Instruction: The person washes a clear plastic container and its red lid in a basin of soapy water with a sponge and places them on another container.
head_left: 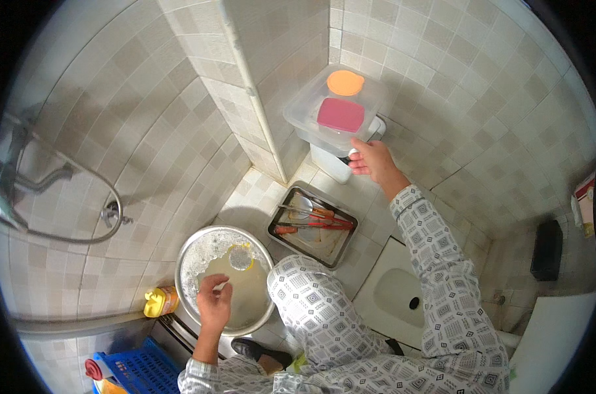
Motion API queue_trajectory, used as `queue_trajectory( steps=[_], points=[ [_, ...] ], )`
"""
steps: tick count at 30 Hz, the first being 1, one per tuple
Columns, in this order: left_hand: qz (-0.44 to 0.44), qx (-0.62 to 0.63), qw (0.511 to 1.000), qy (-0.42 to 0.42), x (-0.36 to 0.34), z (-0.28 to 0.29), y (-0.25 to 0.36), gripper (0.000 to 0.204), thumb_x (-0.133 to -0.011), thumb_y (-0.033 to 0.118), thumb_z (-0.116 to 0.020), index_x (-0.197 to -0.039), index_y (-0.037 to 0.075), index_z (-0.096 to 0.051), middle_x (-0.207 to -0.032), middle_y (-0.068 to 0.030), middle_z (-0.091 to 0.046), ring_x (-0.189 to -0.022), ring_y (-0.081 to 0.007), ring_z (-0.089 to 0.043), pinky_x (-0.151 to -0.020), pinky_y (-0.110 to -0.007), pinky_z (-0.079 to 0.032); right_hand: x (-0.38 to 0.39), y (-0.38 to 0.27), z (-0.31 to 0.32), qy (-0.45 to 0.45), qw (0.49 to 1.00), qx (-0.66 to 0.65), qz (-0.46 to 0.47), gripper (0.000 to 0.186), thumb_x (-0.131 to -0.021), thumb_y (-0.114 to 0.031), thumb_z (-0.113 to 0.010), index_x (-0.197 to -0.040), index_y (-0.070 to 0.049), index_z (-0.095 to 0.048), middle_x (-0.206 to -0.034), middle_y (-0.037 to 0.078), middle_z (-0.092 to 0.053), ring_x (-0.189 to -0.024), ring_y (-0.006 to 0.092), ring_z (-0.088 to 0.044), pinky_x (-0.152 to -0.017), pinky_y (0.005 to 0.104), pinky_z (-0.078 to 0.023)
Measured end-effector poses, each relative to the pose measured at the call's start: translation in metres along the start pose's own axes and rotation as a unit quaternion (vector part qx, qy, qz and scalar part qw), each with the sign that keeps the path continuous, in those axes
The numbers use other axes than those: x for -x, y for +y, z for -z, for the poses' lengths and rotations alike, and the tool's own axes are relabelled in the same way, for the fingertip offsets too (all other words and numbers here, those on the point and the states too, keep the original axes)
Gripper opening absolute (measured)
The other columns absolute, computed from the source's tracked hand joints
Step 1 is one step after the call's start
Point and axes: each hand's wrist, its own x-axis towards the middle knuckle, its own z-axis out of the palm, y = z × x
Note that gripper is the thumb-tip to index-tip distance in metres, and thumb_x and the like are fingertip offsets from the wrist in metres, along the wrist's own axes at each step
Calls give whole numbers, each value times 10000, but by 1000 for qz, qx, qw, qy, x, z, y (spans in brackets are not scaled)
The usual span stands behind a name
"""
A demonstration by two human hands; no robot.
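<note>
My right hand [371,159] reaches out to the near corner of a clear plastic box [301,113]. Its fingers are closed around something small and partly white at the corner, mostly hidden by them. On the box lie an orange round lid [345,83] and a pink rectangular lid [341,115]. Over a round metal basin [270,262] of cloudy, foamy water hangs my left hand [214,303], fingers loosely bent and apart, nothing visible in them. A yellow-rimmed strainer [240,257] sits in the foam.
A metal tray [342,259] with several orange- and red-handled utensils lies on the floor beyond my knee. To the right is a squat toilet [393,289]. A yellow bottle [155,303] and blue basket [137,371] stand left; a shower hose [114,197] hangs on the wall.
</note>
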Motion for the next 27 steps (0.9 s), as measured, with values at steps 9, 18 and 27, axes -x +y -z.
queue_trajectory(
  steps=[9, 18, 27],
  points=[
    [108, 36, 989, 96, 104, 83, -29, 164, -949, 87, -687, -1084, -4, -675, -1006, -70, -691, -832, -110, -621, -707, -266, -513, 33, -18, -53, 143, 620, 490, 595, 537, -832, -293, -785, -1252, -19, -594, -1192, 159, -607, -1169, 362, -548, -981, 539, -414],
    [58, 5, 990, 125, 113, 81, -19, 160, -928, 83, -686, -1045, -26, -688, -991, -113, -709, -803, -174, -671, -699, -304, -549, 14, -21, -32, 101, 513, 697, 490, 481, -901, -225, -688, -1341, -63, -579, -1234, 129, -594, -1237, 339, -532, -1027, 526, -401],
    [54, -7, 993, 105, 115, 96, -25, 166, -919, 77, -697, -1044, -32, -690, -1014, -134, -703, -829, -207, -681, -697, -313, -554, 18, -11, -50, 116, 499, 677, 529, 463, -941, -187, -614, -1355, 7, -539, -1334, 162, -580, -1283, 358, -525, -1076, 531, -401]
  ],
)
